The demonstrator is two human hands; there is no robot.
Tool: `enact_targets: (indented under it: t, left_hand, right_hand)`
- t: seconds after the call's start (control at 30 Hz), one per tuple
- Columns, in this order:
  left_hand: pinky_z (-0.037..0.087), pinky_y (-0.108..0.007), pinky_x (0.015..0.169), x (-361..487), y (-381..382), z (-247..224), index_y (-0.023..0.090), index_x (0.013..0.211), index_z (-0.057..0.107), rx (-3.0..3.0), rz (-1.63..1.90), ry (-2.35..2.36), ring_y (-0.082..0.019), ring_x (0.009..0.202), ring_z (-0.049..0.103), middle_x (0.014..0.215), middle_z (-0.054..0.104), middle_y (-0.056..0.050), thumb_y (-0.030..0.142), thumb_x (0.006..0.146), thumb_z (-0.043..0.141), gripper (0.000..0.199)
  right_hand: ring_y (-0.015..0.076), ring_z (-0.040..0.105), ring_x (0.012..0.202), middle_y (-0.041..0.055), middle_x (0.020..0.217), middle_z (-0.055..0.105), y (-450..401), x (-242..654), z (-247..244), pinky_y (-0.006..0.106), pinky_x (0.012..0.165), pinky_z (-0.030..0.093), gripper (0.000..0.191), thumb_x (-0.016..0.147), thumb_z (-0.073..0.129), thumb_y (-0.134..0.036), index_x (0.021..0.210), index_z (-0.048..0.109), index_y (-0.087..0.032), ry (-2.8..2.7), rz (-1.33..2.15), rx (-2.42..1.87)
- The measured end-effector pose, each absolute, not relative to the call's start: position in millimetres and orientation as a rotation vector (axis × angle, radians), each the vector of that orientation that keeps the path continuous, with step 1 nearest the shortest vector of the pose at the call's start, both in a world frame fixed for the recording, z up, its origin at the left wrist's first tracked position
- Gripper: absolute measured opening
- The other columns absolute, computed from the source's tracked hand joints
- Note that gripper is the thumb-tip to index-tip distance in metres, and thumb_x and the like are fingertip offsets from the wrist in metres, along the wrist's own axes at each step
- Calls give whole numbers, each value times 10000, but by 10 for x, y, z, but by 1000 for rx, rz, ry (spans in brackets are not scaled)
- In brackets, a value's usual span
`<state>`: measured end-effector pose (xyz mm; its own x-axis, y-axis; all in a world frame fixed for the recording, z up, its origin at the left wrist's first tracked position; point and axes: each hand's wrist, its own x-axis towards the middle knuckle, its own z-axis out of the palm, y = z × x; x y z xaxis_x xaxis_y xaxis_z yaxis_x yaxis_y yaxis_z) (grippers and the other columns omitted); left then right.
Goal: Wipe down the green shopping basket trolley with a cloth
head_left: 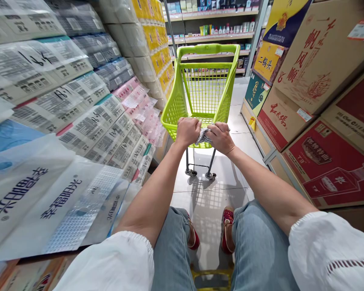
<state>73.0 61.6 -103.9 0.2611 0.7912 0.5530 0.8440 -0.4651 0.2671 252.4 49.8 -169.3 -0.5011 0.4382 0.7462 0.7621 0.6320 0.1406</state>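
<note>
My left hand (188,131) is closed in a fist at the left end of a twisted grey-and-white striped cloth (203,136). Wrapped round the same cloth is my right hand (221,136), with a bit of it poking out past the fingers. Both hands are held up before me, close together, arms stretched forward. Just beyond them stands a lime-green plastic shopping cart (208,48) on dark legs with small wheels. The hands overlap its near edge in the view, and I cannot tell whether they touch it. No goods show in its basket.
Packaged tissue bundles (87,117) are piled along the left, with yellow-and-white paper packs (157,40) behind. Cardboard liquor cartons (324,161) stack up on the right. Shelves of bottles (218,30) stand across the far end. A yellow edge (212,275) shows between my legs.
</note>
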Motion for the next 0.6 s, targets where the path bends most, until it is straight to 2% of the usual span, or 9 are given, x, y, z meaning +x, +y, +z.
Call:
enact_targets:
  t: [0.17,0.43,0.6]
  left_hand:
    - [332,-320,616,934,599,-1084,194,602,578,-2559,-981,-1652,-175,616,526,649,638,-51,400,932,386,433]
    - [336,-304,624,793,635,-1173,194,593,596,-2552,-990,-1565,-161,660,541,650,636,-38,422,911,419,430]
    - [341,-302,621,658,596,-1157,191,578,588,-2574,-1011,-1563,-149,634,524,633,617,-32,446,915,395,464]
  right_hand:
    - [232,425,1134,47,1182,628,567,2530,-1732,383,967,280,233,923,487,-214,1039,679,-273,-2124,-568,-959]
    - [232,431,1118,52,1151,642,597,2491,-2353,377,965,298,177,900,541,-236,994,690,-262,-2249,-529,-956]
    - [214,446,1095,37,1164,643,582,2534,-2260,360,952,301,179,906,531,-210,963,694,-257,-2297,-525,-921]
